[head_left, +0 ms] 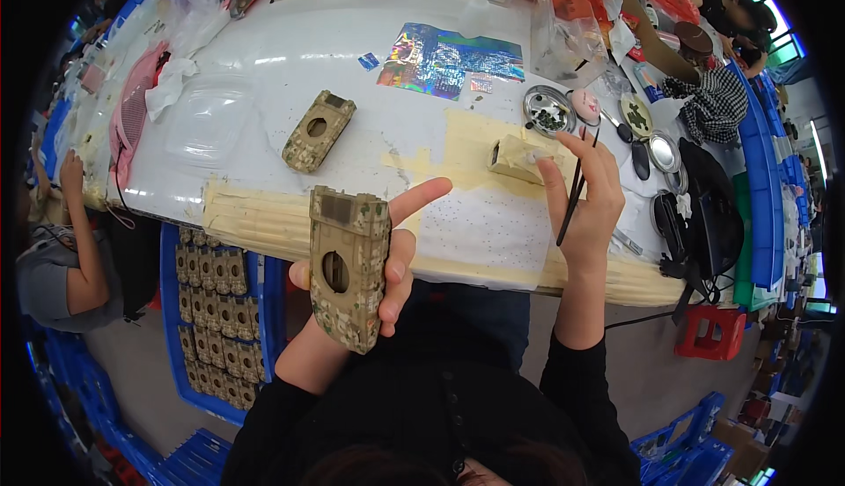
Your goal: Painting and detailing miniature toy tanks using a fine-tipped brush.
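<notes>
My left hand (400, 270) is wrapped round a camouflage-painted toy tank hull (349, 257), its index finger stretched out to the right. A round hole shows in the hull's upper face. In my right hand (591, 195) is a pair of black tweezers (575, 194), tips pointing down toward me; thumb and index finger are spread apart. Just left of that hand, a tan block (518, 158) wrapped in tape sits on the table, partly behind the thumb. Another camouflage hull (320, 131) lies farther back on the table, left of centre.
A shiny holographic sheet (451, 59) lies at the table's middle back. Beyond my right hand are a metal dish (534, 99) of dark bits and a black bag (711, 209). A blue crate (172, 345) of similar hulls stands below left. Another person's arm (81, 231) is at far left.
</notes>
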The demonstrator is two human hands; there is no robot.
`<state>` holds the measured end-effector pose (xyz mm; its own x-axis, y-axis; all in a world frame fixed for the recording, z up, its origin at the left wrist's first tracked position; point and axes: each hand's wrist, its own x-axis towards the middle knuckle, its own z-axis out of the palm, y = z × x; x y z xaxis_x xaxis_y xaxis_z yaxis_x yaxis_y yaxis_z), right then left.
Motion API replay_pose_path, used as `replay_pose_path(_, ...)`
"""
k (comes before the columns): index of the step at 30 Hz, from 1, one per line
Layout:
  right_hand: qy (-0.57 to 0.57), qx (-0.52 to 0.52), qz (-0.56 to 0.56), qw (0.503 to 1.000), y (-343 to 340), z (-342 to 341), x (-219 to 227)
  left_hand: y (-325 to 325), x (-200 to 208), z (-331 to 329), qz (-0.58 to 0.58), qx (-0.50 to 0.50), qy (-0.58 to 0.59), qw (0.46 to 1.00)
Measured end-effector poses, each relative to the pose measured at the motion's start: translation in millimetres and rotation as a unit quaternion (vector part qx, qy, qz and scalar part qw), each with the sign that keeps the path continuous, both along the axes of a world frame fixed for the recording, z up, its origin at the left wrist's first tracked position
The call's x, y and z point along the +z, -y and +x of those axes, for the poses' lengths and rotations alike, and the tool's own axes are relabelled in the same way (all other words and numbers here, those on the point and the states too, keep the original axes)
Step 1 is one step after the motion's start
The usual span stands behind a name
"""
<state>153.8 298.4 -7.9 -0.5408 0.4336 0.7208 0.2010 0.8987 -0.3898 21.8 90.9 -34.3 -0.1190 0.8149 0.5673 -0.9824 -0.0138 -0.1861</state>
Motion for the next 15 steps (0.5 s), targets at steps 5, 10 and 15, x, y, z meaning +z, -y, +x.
replay_pose_path(5,-0.032,0.07,-0.102,0.992,4.9,28.8,0.7,6.5,-4.2,-1.0,-0.031,0.069,-0.037,0.996)
replay_pose_path(10,-0.02,0.124,-0.249,0.96,23.5,57.0,-6.6,12.4,-14.3,0.1,-0.121,0.132,-0.075,0.981)
replay_pose_path(15,0.033,0.114,-0.292,0.949,31.0,76.0,-9.7,9.3,-16.1,7.6,-0.135,0.142,-0.071,0.978)
